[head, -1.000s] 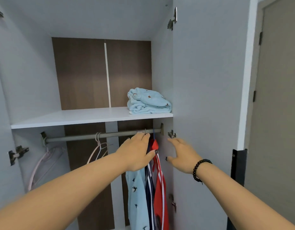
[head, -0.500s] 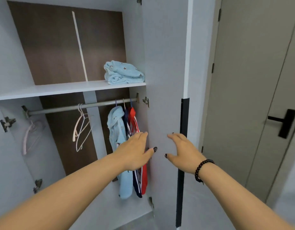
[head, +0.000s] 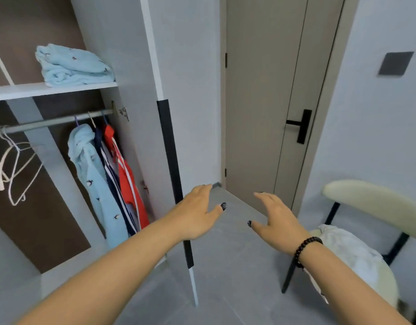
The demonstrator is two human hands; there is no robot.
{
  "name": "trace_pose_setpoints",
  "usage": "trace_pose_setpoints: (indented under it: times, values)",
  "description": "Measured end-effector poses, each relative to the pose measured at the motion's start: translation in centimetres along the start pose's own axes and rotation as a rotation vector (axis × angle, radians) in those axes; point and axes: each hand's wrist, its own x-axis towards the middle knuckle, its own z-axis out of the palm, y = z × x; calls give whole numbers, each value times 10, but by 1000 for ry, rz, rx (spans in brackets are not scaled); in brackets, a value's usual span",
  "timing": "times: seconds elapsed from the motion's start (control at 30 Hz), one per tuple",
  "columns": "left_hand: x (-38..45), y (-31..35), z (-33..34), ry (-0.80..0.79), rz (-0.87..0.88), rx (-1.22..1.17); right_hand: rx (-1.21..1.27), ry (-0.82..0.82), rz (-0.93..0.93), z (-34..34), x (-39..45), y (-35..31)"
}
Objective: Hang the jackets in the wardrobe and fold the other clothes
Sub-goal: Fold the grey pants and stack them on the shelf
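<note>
The open wardrobe fills the left. On its rail (head: 50,123) hang a light blue jacket (head: 94,181), a navy striped jacket (head: 108,170) and a red jacket (head: 129,184), bunched at the right end. A folded light blue garment (head: 71,66) lies on the shelf (head: 19,91) above. A white garment (head: 347,252) lies on the cream chair (head: 375,202) at the right. My left hand (head: 197,214) and my right hand (head: 277,221) are held out over the floor, fingers apart, holding nothing.
The open wardrobe door (head: 141,66) with its black handle strip (head: 171,160) stands just left of my left hand. Empty white hangers (head: 14,165) hang at the rail's left. A closed room door (head: 272,102) with a black handle (head: 300,125) is ahead.
My view has swung right and down, away from the wardrobe. Both hands have left the hung jackets and now hover over the floor, with the chair and white garment coming into view.
</note>
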Motion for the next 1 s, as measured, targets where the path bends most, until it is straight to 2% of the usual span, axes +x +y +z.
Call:
trace_pose_setpoints:
  times: [0.33,0.53,0.8,1.0]
  values:
    - [81,131,112,-136,116,-76,37,-16,228,-54,-42,159]
    - [121,186,163,-214,152,-89,69,-20,353,-66,-57,234]
    - [177,214,222,-352,205,-116,125,-64,577,-57,-67,314]
    - [235,217,260,-473,203,-91,164,-73,698,-45,-44,361]
